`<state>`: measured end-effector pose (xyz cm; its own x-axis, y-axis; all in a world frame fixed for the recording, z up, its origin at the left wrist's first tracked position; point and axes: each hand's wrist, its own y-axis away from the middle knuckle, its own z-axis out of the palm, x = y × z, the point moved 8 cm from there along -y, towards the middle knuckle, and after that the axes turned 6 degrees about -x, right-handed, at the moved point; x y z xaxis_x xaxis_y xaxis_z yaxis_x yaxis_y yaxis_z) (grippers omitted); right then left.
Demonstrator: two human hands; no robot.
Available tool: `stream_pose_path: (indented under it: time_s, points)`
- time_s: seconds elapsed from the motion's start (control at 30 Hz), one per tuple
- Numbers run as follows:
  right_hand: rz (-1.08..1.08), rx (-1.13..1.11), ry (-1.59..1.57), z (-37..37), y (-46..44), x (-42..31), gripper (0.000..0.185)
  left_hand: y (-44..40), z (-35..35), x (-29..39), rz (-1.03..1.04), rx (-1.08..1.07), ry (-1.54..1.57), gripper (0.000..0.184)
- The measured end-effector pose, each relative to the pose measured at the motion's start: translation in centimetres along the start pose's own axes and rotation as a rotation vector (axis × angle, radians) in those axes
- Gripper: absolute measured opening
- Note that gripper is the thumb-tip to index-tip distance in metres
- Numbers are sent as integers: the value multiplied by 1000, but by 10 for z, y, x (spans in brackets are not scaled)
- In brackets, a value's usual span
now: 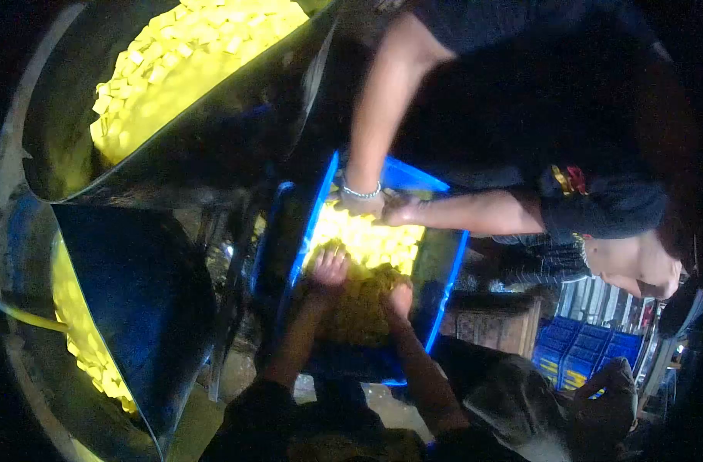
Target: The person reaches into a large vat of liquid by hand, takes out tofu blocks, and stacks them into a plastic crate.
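A blue crate in the middle holds many yellow pieces, bright at its far part and dim at its near part. My left hand lies on the pieces at the left, its fingers apart. At the right, my right hand is at a dark clump among the pieces; its fingertips are hard to make out. Across the crate, another person's two hands reach down into its far end, one wrist wearing a light bracelet.
At the upper left a large dark vessel holds yellow chunks, and more chunks lie below it behind a dark panel. Blue crates stand at the right. Another person is at the far right.
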<state>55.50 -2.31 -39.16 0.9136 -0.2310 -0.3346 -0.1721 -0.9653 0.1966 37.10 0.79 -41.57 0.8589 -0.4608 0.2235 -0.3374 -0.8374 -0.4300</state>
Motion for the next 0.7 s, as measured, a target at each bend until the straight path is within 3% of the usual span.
stream_pose_path:
  time_s: [0.07,0.13,0.2,0.3,0.33,0.37,0.4,0.57,0.63,0.7]
  points:
    - [-35,104,171,-6,-1,5,31,13,14,13,24,-35,53,24]
    - [47,10,-94,-7,-8,12,33,24,15,32,40,-79,106,27]
    - [98,6,-173,-4,-5,17,32,35,39,69,137,-437,54,30]
    - [113,-65,-158,8,2,30,35,50,45,96,183,-601,152,43]
    - [31,-31,5,10,5,26,38,48,43,103,186,-599,157,43]
    - [-53,2,166,14,8,21,40,41,30,105,145,-458,128,39]
    - [-14,-28,230,17,13,20,42,41,26,106,125,-389,114,37]
    - [-17,181,149,6,15,23,28,49,58,111,32,-288,258,26]
    - [439,-223,153,32,11,66,22,27,51,109,-7,-221,291,21]
    - [401,-202,155,26,2,66,26,-5,29,109,20,-240,142,12]
